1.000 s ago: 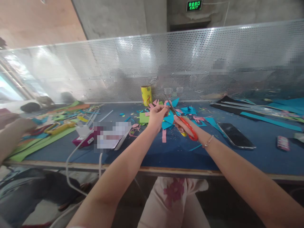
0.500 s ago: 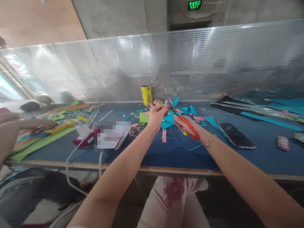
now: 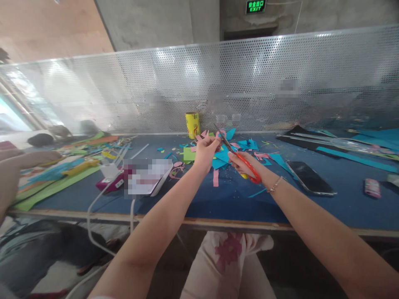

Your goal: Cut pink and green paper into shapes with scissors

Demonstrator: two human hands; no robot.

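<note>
Head view: I have both bare hands over the middle of the blue-topped bench (image 3: 212, 207), toward its far edge. Left hand (image 3: 205, 153): thumb and index together, pinching a small pink paper piece (image 3: 221, 135) at the tips. Right hand (image 3: 238, 161): fingers clamped on the red plastic handles of metal-bladed scissors (image 3: 252, 169). Blades point at the far edge, slanting left, right by the pink piece; can't tell if they touch it or how far apart they are.

Beneath the hands I see a loose pile of bright blue paper scraps (image 3: 222, 157), with a lime-green paper piece (image 3: 188, 155) just left of it and a short pink paper strip (image 3: 215, 177) reaching toward the near edge. Yellow printed cylinder (image 3: 192, 125) stands upright at the far edge, by the perforated metal screen (image 3: 156, 70).

Toward the right end: black-screened phone (image 3: 309, 177) lying flat, small pink-and-white object (image 3: 372, 188) beyond it. Left of the hands: purple-and-white power strip (image 3: 110, 183) with a white plug, near the near edge. At the left end, a co-worker's arm (image 3: 31, 161) reaches over mixed coloured paper, details blurred.
</note>
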